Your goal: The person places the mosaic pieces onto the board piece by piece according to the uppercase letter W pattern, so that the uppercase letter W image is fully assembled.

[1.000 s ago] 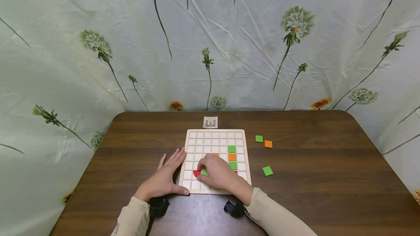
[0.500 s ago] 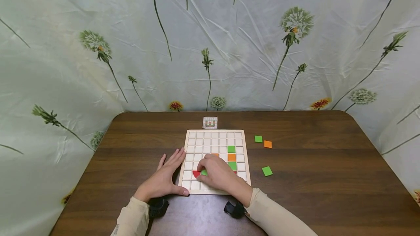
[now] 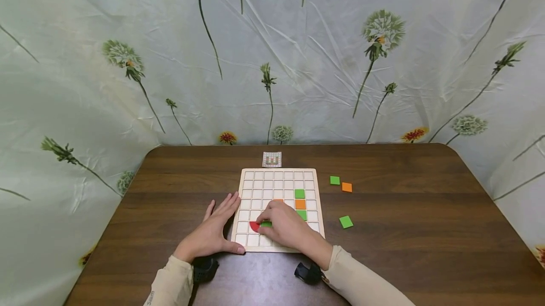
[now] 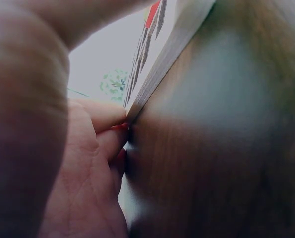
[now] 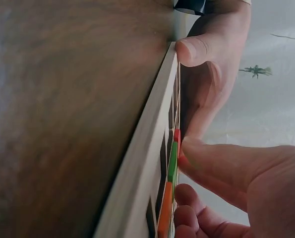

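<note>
A square white grid board (image 3: 278, 174) with a pale wooden rim lies on the table. My left hand (image 3: 211, 231) is spread along its left side, fingertips at the left edge and thumb at the near left corner. My right hand (image 3: 283, 223) reaches over the board, thumb and index finger pinching a red tile (image 3: 254, 226) with a rounded side in the left part of a lower row. A green tile (image 3: 266, 224) sits right beside it, partly under the hand. In the right wrist view, an orange tile (image 5: 164, 208) lies nearer along the same row.
On the board's right, a green tile (image 3: 300, 194), an orange tile (image 3: 300, 204) and another green tile (image 3: 301, 214) form a column. Loose green (image 3: 335, 180), orange (image 3: 347, 187) and green (image 3: 346, 222) tiles lie right of the board. A small pattern card (image 3: 272, 159) lies behind it.
My right hand has shifted very slightly to the right, its fingertips still at the red tile, and now covers the red patch that showed at the row's right end. My left hand stays put.
</note>
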Available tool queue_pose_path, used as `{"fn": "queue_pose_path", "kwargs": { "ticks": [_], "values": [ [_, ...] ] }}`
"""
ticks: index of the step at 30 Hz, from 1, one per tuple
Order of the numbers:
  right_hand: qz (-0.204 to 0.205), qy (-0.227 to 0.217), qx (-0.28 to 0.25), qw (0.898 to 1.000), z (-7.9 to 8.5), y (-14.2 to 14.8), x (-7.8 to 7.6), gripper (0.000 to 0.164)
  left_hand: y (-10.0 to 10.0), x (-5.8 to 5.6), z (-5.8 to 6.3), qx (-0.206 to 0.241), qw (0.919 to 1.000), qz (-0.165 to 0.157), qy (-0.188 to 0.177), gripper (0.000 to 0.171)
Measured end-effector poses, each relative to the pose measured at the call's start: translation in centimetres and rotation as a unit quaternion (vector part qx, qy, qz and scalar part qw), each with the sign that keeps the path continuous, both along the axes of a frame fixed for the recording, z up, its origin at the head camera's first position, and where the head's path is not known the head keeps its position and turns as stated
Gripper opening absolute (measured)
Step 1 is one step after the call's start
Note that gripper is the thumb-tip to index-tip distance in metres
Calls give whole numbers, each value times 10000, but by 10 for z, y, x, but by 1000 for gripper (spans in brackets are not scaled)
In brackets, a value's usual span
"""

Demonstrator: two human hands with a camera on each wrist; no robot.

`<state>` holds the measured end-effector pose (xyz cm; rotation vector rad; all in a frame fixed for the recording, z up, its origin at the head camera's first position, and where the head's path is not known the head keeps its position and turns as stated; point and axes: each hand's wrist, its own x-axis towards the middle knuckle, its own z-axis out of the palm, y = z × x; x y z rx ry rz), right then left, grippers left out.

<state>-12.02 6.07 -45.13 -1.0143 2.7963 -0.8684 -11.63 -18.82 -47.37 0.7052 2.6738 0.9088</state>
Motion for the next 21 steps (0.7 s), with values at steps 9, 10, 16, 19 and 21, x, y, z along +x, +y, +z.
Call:
{"fn": "queue_pose_path", "kwargs": {
  "ticks": [9, 10, 16, 19, 21],
  "values": [
    [-290, -266, -309, 9987, 8, 31, -2, 22, 1, 0, 1, -60, 9999, 50, -81, 130],
    [-363, -277, -327, 9984, 10, 37, -2, 22, 1, 0, 1, -82, 9999, 64, -96, 131],
    [-867, -383, -451, 9945, 14, 81, 0, 23, 0, 0, 1, -76, 9999, 82, -128, 132],
    [-1122, -477, -516, 9912, 15, 105, 2, 25, 0, 0, 1, -40, 9999, 70, -124, 132],
    [-1281, -485, -525, 9892, 15, 120, 4, 25, 0, 0, 1, -32, 9999, 65, -122, 132]
  ]
}}
